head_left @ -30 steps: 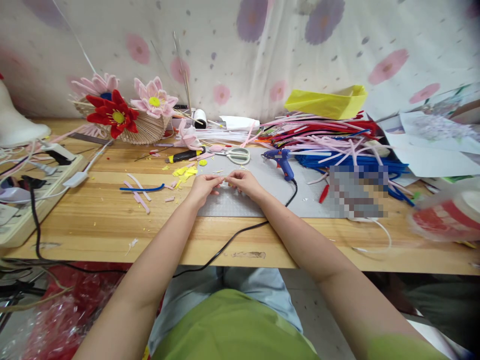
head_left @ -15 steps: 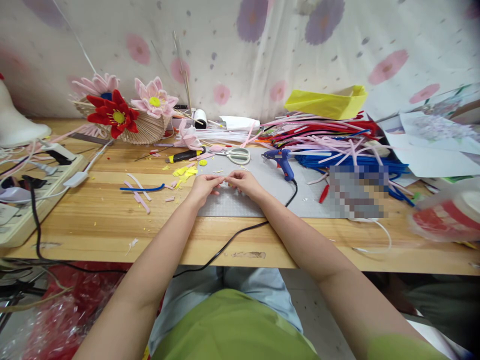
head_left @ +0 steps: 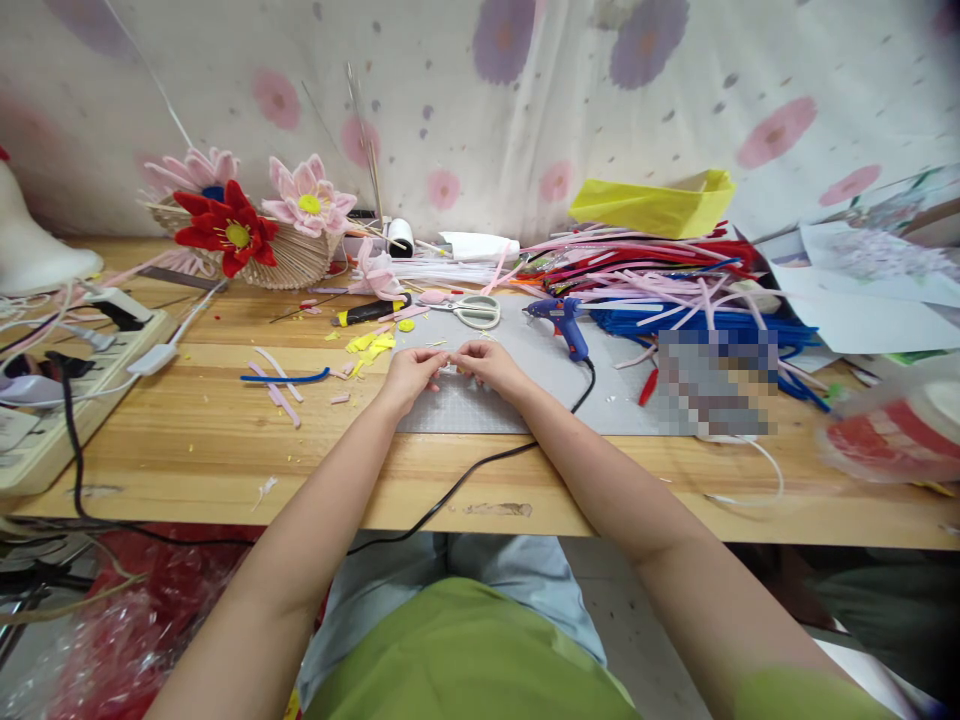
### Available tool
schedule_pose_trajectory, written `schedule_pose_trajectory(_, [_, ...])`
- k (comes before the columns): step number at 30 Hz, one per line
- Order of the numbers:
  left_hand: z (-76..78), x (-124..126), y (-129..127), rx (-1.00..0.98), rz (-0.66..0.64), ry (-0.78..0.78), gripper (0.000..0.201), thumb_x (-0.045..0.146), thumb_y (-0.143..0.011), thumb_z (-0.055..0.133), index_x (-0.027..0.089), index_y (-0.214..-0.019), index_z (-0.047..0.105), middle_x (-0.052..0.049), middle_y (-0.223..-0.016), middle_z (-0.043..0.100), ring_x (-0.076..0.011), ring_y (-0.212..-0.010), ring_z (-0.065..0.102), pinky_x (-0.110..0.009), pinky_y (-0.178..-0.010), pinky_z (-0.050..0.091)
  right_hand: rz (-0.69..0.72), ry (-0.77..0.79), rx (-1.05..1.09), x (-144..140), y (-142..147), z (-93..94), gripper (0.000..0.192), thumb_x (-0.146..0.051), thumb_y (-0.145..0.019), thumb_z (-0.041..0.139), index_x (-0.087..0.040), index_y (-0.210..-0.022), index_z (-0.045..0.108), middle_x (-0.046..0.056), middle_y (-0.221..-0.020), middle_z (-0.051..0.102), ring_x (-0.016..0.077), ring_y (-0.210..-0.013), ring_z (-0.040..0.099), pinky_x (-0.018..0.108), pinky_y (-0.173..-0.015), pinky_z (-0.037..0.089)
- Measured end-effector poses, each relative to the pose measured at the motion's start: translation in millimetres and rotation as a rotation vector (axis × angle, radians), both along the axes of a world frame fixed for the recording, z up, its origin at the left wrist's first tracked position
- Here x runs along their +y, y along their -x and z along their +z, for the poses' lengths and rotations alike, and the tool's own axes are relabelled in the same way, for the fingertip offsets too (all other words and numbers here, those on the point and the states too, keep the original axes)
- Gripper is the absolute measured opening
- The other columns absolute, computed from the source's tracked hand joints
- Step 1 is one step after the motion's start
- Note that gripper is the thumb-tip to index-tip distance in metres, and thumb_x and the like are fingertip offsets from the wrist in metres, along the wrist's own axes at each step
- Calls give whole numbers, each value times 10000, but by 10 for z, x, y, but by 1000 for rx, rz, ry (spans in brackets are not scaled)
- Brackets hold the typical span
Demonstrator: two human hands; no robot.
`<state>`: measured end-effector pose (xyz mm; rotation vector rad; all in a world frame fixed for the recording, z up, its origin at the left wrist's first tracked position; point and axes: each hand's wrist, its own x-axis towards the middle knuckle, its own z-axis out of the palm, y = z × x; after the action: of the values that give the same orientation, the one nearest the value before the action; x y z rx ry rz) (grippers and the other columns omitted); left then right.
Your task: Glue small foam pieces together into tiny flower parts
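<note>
My left hand [head_left: 412, 377] and my right hand [head_left: 489, 366] meet fingertip to fingertip over the grey cutting mat [head_left: 480, 412]. Both are closed in a pinch. Whatever lies between the fingers is tiny and mostly hidden; only a pale bit shows. Just beyond them lie scissors [head_left: 478, 312] with pale handles and a black-and-yellow utility knife [head_left: 373, 310]. Yellow scraps [head_left: 370, 345] are left of my left hand. A blue glue gun [head_left: 562, 322] rests on the mat to the right of my right hand.
Pipe cleaners [head_left: 675, 290] in several colours are heaped at the back right. Fuzzy flowers [head_left: 236, 235] stand in a woven basket [head_left: 300, 262] at the back left. A power strip [head_left: 97, 400] lies at the left. The glue gun's black cord [head_left: 480, 464] crosses the table's front edge.
</note>
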<state>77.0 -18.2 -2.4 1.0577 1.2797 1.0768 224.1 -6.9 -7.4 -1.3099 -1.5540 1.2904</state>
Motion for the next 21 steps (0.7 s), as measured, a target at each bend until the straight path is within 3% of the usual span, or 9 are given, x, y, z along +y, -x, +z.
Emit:
schedule_pose_trajectory(12, [-100, 51, -5, 65, -53, -44, 182, 281, -731, 620, 138, -627, 580, 37, -485, 459, -58, -417, 397, -173, -372, 363, 16, -28, 70, -3, -8, -11, 170, -328, -694, 604, -159, -697, 585, -31, -580, 529, 47, -470, 415, 164, -409, 304])
schedule_pose_trajectory(21, [-28, 26, -27, -66, -52, 0, 169, 255, -744, 582, 116, -647, 581, -17, -605, 551, -61, -470, 450, -172, -377, 402, -34, -34, 142, 24, 2, -9, 198, -353, -654, 604, -162, -678, 553, -44, -555, 522, 49, -458, 404, 180, -418, 288])
